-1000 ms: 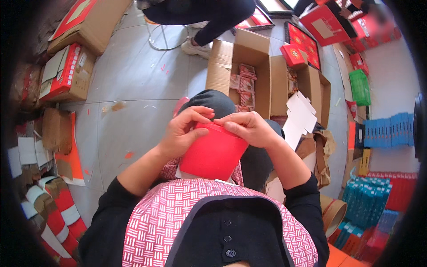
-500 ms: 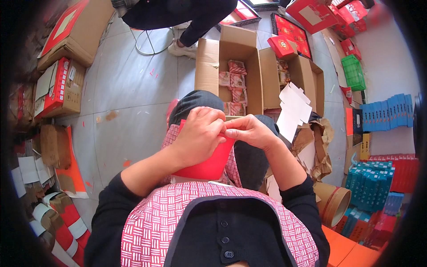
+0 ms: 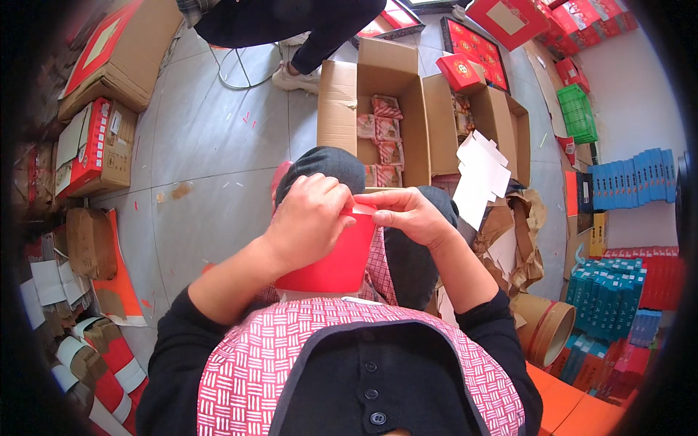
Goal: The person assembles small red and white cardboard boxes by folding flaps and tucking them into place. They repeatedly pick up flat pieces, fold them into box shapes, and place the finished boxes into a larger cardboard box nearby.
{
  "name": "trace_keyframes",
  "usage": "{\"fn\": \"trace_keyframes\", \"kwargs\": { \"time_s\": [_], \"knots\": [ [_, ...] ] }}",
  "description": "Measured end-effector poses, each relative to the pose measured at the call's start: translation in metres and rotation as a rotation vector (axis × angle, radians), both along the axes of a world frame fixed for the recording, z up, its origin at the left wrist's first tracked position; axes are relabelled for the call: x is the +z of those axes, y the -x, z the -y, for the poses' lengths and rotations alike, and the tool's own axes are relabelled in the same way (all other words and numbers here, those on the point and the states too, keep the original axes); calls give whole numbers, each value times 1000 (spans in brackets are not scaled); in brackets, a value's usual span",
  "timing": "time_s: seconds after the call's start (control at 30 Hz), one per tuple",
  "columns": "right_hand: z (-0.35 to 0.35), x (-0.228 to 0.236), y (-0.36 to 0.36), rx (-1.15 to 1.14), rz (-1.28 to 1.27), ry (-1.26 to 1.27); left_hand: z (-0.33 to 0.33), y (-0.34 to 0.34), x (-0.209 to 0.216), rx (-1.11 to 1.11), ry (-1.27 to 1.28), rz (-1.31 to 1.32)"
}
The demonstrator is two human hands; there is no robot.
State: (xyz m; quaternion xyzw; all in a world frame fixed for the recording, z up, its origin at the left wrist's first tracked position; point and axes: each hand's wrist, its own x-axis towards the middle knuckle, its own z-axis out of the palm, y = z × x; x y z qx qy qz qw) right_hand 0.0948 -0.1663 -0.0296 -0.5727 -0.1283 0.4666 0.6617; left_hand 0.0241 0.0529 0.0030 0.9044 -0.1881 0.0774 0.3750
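A smooth red piece (image 3: 331, 263), which looks like card or a flat box, lies across my lap in front of the patterned apron (image 3: 291, 345). My left hand (image 3: 309, 221) is curled over its upper left part, thumb and fingers closed at the top edge. From the right, my right hand (image 3: 413, 216) pinches the upper right corner between thumb and forefinger. A narrow pale strip shows along the top edge between the hands. The left palm hides part of the red surface, and its underside is out of sight.
Ahead stands an open cardboard carton (image 3: 414, 109) holding several wrapped packs (image 3: 389, 129). White cut card (image 3: 480, 178) and crumpled brown paper (image 3: 523, 236) lie to the right, near a round tub (image 3: 542, 327). Cartons (image 3: 109, 149) line the left. A seated person's leg (image 3: 320, 43) is beyond.
My left hand has shifted slightly left and its fingers have drawn back from the right ones. More of the red piece's top edge shows between the hands. The right hand stays nearly in place.
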Motion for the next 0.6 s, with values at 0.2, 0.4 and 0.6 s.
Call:
{"fn": "trace_keyframes", "kwargs": {
  "time_s": [0.2, 0.4, 0.6],
  "knots": [
    [-11, -1, 16, -138, -38, -62, -4, -6, -3, -16, 33, -78],
    [-17, -5, 35, -296, 232, 3, -9, -9, -4, -52, 39, -144],
    [-28, -20, 55, -501, 106, -37, -2, -8, -8, -27, -46, -67]
  ]
}}
